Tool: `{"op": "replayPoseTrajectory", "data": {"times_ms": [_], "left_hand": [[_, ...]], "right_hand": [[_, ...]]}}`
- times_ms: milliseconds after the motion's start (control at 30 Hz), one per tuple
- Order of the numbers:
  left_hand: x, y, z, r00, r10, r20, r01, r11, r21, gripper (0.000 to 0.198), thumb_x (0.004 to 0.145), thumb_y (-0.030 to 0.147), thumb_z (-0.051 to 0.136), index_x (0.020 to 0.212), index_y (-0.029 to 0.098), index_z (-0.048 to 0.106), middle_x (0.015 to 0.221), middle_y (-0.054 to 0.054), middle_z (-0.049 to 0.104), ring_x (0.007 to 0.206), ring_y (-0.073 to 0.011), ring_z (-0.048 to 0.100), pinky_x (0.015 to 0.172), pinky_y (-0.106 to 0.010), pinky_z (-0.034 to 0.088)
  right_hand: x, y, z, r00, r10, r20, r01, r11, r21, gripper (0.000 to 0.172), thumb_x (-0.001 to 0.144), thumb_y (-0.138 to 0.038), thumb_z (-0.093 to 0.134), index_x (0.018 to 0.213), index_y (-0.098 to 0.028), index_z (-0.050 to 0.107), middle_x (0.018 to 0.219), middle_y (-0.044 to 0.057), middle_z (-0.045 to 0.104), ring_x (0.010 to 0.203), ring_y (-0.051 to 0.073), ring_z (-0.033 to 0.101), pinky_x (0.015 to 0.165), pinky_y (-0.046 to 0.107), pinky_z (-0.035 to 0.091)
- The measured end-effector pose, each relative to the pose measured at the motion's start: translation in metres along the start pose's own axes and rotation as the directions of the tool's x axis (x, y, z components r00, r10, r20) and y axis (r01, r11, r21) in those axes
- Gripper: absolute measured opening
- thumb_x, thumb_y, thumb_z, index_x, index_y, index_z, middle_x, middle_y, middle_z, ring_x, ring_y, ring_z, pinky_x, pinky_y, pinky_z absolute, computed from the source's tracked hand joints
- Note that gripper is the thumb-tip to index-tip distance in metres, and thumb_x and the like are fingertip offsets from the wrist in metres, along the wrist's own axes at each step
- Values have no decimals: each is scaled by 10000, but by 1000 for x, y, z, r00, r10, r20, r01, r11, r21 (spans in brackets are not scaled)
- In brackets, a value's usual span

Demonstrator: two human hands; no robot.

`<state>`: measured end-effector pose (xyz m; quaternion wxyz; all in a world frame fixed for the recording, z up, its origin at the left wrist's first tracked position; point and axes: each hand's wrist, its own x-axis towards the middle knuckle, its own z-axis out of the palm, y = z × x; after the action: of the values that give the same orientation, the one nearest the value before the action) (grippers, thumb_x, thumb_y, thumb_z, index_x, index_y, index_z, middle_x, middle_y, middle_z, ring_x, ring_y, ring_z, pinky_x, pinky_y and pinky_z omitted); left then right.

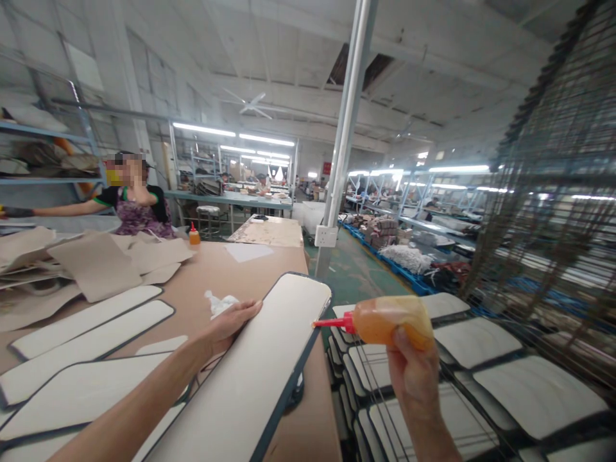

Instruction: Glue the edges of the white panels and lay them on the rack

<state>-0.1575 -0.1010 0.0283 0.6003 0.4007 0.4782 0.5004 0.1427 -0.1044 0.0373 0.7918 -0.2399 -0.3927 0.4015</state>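
right hand (412,367) squeezes one red-nozzled bottle (380,319); left hand (233,323), one white panel (257,366).

Metal post (345,128): tilted, beyond left-hand fingers (249,310). Ceiling fan (251,103), lit tube lamps (205,129): above fingers. Green floor (359,269): right of fingers.

Left of the pale panel (260,359), my left hand (234,325) is bare, with slender fingers, and my left forearm (139,391) is uncovered as far as it shows, long and smooth, narrowing toward the wrist. Right of the pale panel, my right hand (414,369) is likewise bare, its thumb rounded at the tip; my right forearm (430,427), seen over a shorter stretch, is uncovered too and broadens below the wrist.
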Motion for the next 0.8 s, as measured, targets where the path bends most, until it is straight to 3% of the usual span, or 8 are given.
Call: {"op": "replayPoseTrajectory", "data": {"times_ms": [467, 800], "left_hand": [[22, -6, 2, 998, -64, 5, 64, 997, -49, 214, 707, 318, 688, 805, 145, 610, 665, -53, 699, 579, -180, 645, 555, -272, 520], [34, 1, 11, 997, -71, -38, 68, 995, -77, 228, 711, 266, 692, 878, 135, 607, 675, -47, 700, 564, -186, 643, 581, -313, 538]], "right_hand": [[-16, -2, -3, 996, 79, 44, -76, 995, -57, 395, 610, -281, 745, 987, -213, 650, 827, 37, 699, 767, 186, 640, 742, 319, 516], [-26, -8, -7, 991, 110, 75, -110, 994, -2, 466, 599, -241, 761, 1047, -247, 635, 856, 24, 701, 717, 156, 641, 671, 248, 518]]}}
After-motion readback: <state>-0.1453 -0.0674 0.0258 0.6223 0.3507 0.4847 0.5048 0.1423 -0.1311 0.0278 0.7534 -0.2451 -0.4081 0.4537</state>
